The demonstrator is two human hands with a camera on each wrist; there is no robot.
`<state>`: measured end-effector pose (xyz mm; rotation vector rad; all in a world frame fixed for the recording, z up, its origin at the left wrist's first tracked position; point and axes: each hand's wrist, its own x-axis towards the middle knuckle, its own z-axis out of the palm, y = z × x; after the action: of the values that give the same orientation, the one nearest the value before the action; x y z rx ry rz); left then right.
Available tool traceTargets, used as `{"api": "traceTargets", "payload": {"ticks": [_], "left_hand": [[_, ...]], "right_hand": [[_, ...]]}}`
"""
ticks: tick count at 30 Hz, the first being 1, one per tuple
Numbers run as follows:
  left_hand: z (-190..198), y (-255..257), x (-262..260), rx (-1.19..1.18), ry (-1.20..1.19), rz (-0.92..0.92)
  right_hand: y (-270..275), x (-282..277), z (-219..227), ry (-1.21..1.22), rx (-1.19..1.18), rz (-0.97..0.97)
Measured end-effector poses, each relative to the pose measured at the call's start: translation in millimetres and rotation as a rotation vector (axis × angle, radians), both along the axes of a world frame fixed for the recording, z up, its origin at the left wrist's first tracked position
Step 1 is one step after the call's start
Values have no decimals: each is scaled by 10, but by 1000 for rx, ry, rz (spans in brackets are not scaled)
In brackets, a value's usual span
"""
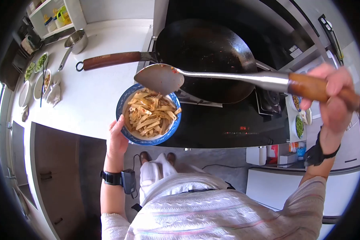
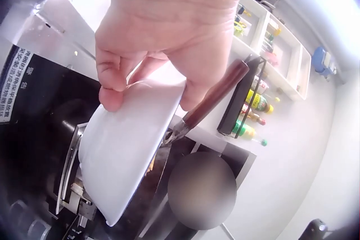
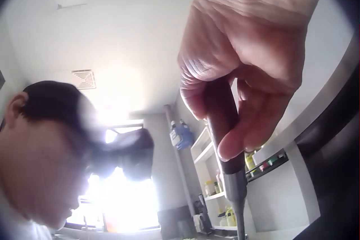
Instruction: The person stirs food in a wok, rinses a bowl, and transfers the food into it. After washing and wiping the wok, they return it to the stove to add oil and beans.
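My left hand (image 1: 118, 136) grips a blue-rimmed bowl (image 1: 126, 105), thumb at the rim and fingers against its white outside, as the left wrist view shows. Light-brown strips of food with red bits (image 1: 150, 114) fill the bowl. In my right hand (image 1: 334, 94) is the wooden handle of a metal wok spatula (image 1: 160, 78), its fingers curled round it. The spatula's head overlaps the bowl's far edge in the head view, with small red bits on the metal. Just beyond the bowl sits a dark wok (image 1: 204, 56), bare but for scattered bits and an oily sheen.
The wok's wooden handle (image 1: 112, 61) reaches left over the white counter (image 1: 96, 100). A steel saucepan (image 1: 77, 42) and several dishes with food stand further left. Right of the black cooktop (image 1: 228, 120) are plates of ingredients, including chopped greens (image 1: 299, 126).
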<state>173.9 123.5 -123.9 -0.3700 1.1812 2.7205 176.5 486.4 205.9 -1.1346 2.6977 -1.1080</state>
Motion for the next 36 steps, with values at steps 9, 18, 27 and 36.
{"api": "traceTargets", "payload": {"ticks": [9,18,27,36], "left_hand": [[129,-13,268,167,-9,91],[111,-411,308,141,16,94],[-31,-545,304,96,30,-40],[-215,-11,482,-19,26,-346]], "right_hand": [[-376,903,-341,53,-243,-277],[-829,1224,-518,-63,-430,-391],[-460,1079,-770,126,-701,-628],[-565,415,-1852,557,-52,-534]]}}
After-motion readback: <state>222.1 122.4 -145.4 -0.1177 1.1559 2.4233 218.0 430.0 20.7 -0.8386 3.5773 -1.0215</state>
